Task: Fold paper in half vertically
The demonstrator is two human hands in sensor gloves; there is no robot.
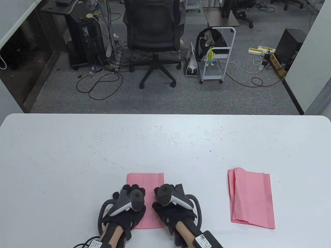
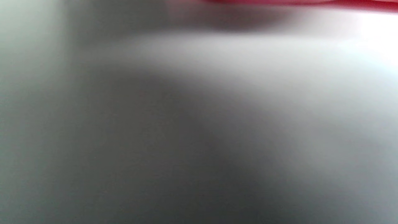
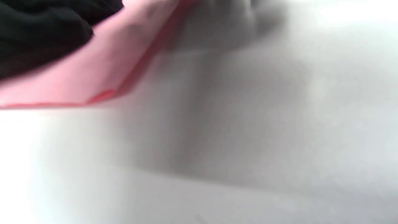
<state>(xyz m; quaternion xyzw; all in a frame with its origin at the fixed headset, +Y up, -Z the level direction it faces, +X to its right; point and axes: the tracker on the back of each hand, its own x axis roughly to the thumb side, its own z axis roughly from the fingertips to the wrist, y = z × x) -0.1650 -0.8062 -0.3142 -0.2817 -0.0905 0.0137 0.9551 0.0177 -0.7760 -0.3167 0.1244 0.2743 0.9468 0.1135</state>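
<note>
A pink paper (image 1: 146, 178) lies as a narrow upright rectangle on the white table (image 1: 77, 160), near the front edge at the middle. My left hand (image 1: 132, 192) rests flat on its left part and my right hand (image 1: 165, 192) rests on its right edge; neither hand grips it. Both hands hide the paper's middle. The right wrist view shows a corner of the paper (image 3: 102, 71) flat on the table, with my black gloved fingers (image 3: 40, 34) on it. The left wrist view is blurred, with only a red strip of paper (image 2: 311, 2) at its top edge.
A stack of several pink sheets (image 1: 252, 197) lies on the table to the right of my hands. Beyond the table's far edge stand an office chair (image 1: 155, 33) and a white cart (image 1: 217, 56) on the floor.
</note>
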